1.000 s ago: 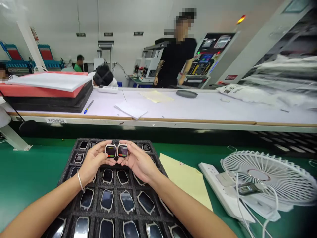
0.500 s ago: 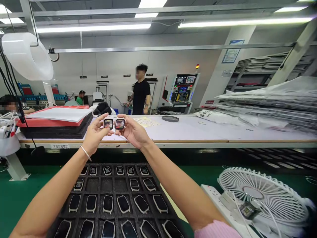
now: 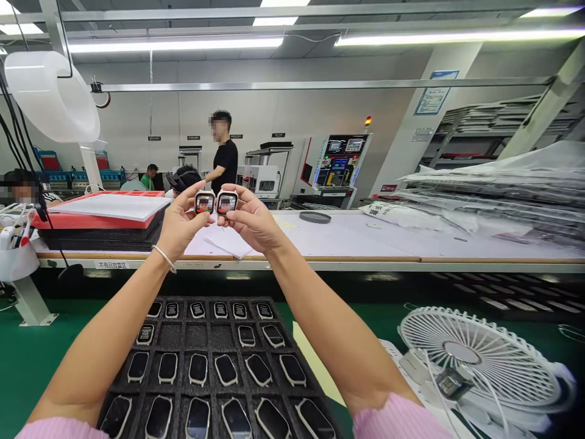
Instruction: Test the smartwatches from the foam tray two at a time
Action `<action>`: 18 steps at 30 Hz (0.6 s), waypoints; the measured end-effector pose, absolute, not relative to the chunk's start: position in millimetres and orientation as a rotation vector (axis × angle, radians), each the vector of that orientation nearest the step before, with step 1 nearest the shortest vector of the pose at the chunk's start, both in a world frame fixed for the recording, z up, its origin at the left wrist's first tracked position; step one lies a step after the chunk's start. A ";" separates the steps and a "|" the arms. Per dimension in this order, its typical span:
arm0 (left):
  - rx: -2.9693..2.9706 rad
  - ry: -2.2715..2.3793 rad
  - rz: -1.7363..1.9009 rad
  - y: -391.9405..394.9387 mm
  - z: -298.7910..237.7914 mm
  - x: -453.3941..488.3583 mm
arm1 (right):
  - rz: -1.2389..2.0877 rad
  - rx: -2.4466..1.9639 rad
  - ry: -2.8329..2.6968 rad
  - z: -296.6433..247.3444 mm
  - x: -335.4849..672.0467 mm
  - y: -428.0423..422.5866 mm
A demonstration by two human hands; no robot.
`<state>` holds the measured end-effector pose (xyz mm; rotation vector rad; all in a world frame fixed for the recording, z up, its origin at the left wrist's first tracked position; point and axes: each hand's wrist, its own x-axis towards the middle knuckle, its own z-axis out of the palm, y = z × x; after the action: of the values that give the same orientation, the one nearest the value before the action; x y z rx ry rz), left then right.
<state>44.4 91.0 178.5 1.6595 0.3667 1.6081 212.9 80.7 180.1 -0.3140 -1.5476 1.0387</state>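
Two smartwatch bodies without straps are held up side by side, screens lit and facing me. My left hand (image 3: pixel 181 221) pinches the left smartwatch (image 3: pixel 204 203) by its edges. The right smartwatch (image 3: pixel 226 203) sits between the thumb and fingers of my right hand (image 3: pixel 251 221). Both hands are raised over the front part of the white bench (image 3: pixel 347 244). Below my forearms lies a black foam tray (image 3: pixel 183 358) with rows of pockets, most of them holding a watch body. Several pockets in its second row hold none.
A white fan (image 3: pixel 461 353) stands at the lower right beside a power strip. Stacked plastic-wrapped sheets (image 3: pixel 498 198) lie at the bench's right. Red and black trays (image 3: pixel 107 222) are piled at the left. A person in black (image 3: pixel 225 160) stands beyond the bench.
Both hands have risen with the two smartwatches, which now show above the bench's far edge. The person in black has moved left and turned.
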 end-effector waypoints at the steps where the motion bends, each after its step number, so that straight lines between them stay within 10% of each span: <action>1: 1.652 0.365 1.615 91.1 179.3 44.7 | 1.035 -0.313 -1.550 181.2 213.0 80.3; 18: 1.607 0.348 1.633 83.0 192.4 44.3 | 1.031 -0.238 -1.524 194.5 209.0 83.1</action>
<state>44.3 83.0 192.4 1.6070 0.3480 1.6327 209.0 83.1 194.5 -0.2375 -1.5240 1.0312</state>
